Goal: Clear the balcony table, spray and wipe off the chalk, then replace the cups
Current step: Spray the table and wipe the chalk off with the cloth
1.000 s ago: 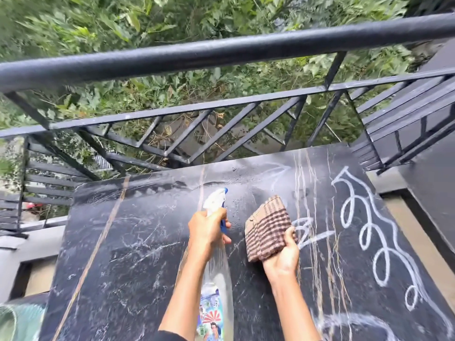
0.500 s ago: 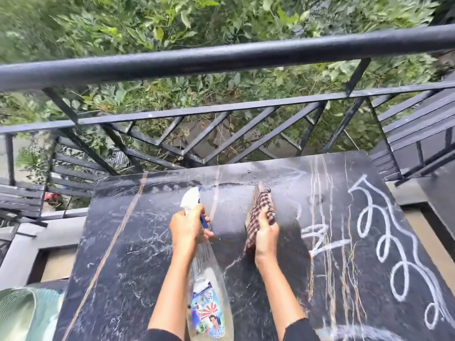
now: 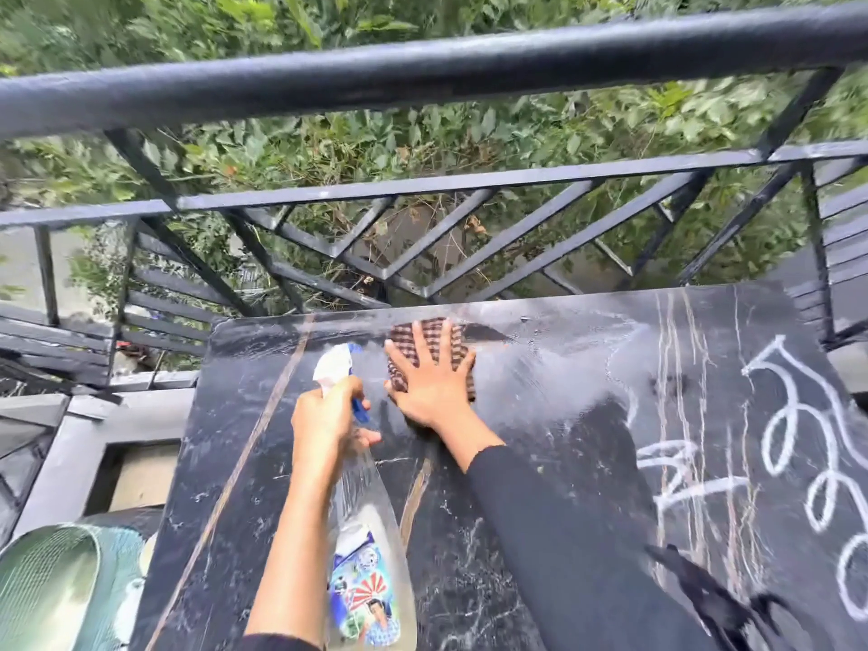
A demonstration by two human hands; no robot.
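L hand [image 3: 324, 418] curled in a grip, R hand [image 3: 432, 382] flat, fingers spread, both arms stretched fwd.

black veined worktop [image 3: 540, 533], wet haze mid-far, white chalk loops [image 3: 794, 429] at right. brown checked cloth [image 3: 461, 340] flat near far edge under spread right hand [image 3: 432, 392]. clear spray bottle [image 3: 371, 509] tilted, neck gripped by left hand [image 3: 324, 415].

Black metal railing [image 3: 422, 82] — leafy green bushes [image 3: 329, 148] beyond; grey ledge [image 3: 61, 462], daylight

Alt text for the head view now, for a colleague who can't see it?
A right hand presses a checked cloth on a black marble table by a balcony railing, while the left hand grips a spray bottle. White chalk scribbles cover the table's right side.
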